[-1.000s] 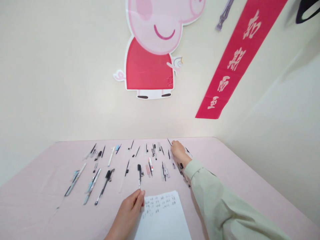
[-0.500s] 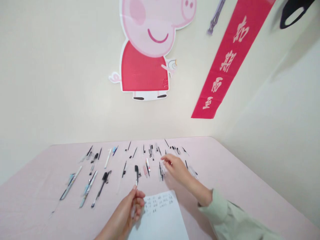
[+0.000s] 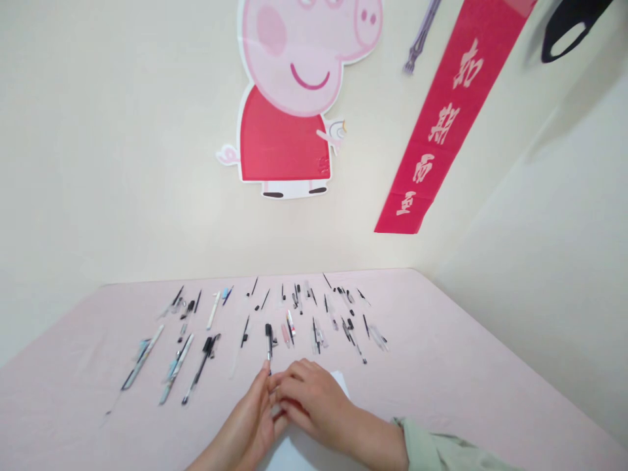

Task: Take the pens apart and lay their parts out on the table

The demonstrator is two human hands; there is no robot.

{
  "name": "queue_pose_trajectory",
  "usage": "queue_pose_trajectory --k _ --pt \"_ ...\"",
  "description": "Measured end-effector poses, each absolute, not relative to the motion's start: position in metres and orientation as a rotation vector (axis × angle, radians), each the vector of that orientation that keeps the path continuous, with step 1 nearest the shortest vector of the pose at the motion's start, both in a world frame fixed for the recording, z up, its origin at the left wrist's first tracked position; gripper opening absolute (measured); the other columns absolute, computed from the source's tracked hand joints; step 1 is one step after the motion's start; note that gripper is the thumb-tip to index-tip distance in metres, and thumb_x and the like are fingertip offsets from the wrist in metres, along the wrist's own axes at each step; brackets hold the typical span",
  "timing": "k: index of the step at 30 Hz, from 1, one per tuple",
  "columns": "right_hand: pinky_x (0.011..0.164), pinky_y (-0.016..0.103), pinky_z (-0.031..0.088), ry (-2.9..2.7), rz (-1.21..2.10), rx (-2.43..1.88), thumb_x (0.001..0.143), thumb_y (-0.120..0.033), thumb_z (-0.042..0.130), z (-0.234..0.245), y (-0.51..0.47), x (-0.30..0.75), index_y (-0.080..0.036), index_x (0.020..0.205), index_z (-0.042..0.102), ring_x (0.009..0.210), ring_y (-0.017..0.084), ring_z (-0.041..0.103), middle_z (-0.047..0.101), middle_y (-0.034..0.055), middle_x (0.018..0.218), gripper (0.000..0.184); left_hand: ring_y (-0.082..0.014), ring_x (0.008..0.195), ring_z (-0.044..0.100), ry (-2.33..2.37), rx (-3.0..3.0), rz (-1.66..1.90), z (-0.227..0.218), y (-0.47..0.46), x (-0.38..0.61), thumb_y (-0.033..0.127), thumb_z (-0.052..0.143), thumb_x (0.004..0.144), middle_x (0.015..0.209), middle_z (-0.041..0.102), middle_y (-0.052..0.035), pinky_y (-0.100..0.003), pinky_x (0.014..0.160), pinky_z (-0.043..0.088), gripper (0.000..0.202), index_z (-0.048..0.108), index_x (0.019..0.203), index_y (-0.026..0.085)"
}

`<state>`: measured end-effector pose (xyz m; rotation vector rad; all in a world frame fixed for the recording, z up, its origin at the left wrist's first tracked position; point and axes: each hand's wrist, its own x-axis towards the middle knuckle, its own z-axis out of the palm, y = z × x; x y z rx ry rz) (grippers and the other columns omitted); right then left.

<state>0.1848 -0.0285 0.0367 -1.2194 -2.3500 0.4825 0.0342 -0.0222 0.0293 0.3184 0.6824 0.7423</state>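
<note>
My left hand [image 3: 252, 418] and my right hand [image 3: 314, 405] meet at the near middle of the pink table [image 3: 466, 373], fingertips pressed together over a white sheet of paper [image 3: 294, 451]. The fingers of both are pinched closed around something small that I cannot make out. Just beyond the fingertips lies a black pen [image 3: 268, 339]. Several pens and pen parts lie in rows across the table, among them a white pen [image 3: 213, 309] and a long black pen [image 3: 199, 369].
A cartoon pig cutout [image 3: 294, 98] and a red banner with characters [image 3: 441, 124] hang on the cream wall behind the table. The table's right edge runs diagonally beside a side wall. A dark object [image 3: 569, 26] hangs at top right.
My right hand has drawn back from the far rows of pens to the near middle and joined my left hand over the paper. The left hand stayed near the paper's edge.
</note>
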Motion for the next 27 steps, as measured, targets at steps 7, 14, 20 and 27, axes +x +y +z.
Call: queue_pose_trajectory --k 7,14,20,27 --pt "0.068 0.022 0.041 -1.875 0.488 -1.561 0.088 -0.017 0.045 0.056 0.046 0.236 -0.02 0.088 0.055 0.074 0.012 0.058 0.063 -0.0007 0.082 0.011 -0.0186 0.068 0.062 1.066 0.88 0.873 0.013 -0.019 0.032 0.057 0.05 0.085 0.078 0.066 -0.008 -0.031 0.065 0.049 0.044 0.062 0.086 0.015" --pt "0.068 0.025 0.039 -1.617 0.123 -2.237 0.083 -0.014 0.047 0.053 0.149 0.311 -0.016 0.084 0.064 0.086 0.018 0.061 0.069 0.0099 0.092 0.017 -0.0173 0.063 0.052 1.172 1.622 0.785 0.0 -0.016 0.027 0.058 0.031 0.091 0.059 0.049 0.0017 -0.028 0.065 0.037 0.051 0.057 0.07 0.02" --pt "0.073 0.028 0.04 -1.592 0.112 -2.383 0.081 -0.013 0.05 0.028 0.187 0.316 -0.018 0.091 0.069 0.09 0.021 0.065 0.072 0.0117 0.093 0.022 -0.0175 0.064 0.053 1.185 1.672 0.713 -0.006 -0.014 0.027 0.053 0.028 0.094 0.061 0.049 0.0016 -0.027 0.066 0.037 0.048 0.056 0.073 0.021" --pt "0.078 0.03 0.04 -1.647 0.097 -2.355 0.084 -0.014 0.048 0.033 0.187 0.312 -0.017 0.087 0.071 0.095 0.023 0.064 0.072 0.012 0.097 0.024 -0.0176 0.063 0.053 1.202 1.644 0.708 -0.003 -0.012 0.027 0.053 0.028 0.094 0.06 0.049 0.0018 -0.027 0.066 0.037 0.048 0.056 0.072 0.021"
